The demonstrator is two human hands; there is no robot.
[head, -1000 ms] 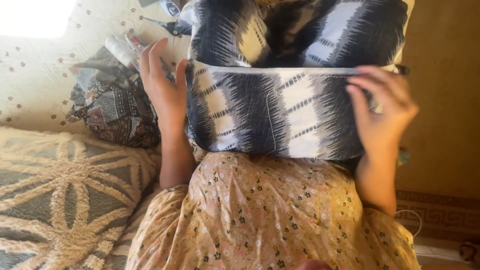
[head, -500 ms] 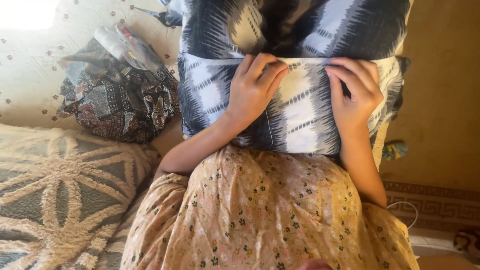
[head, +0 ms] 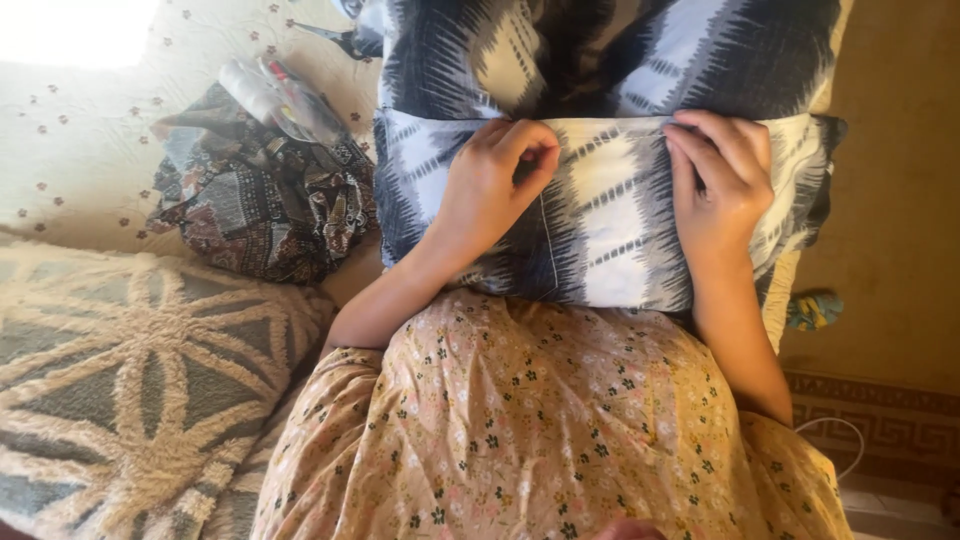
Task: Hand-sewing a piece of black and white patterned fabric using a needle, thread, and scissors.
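One view only: head-worn camera, looking steeply down over person's own lap. Floral dress fills lower middle of frame, very near lens. Hands sit at mid-frame, close, at arm's reach on folded blue-and-white cloth. Frame's top edge cuts cloth off. Left side takes in bed with tufted blanket and dark patterned bundle; right edge catches floor, farther below. No second view to share scene with.

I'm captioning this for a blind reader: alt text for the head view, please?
Both hands, left hand and right hand, pinch the folded edge of a blue-and-white patterned cushion cover on a floral-skirted lap; a dark patterned bag lies alongside.
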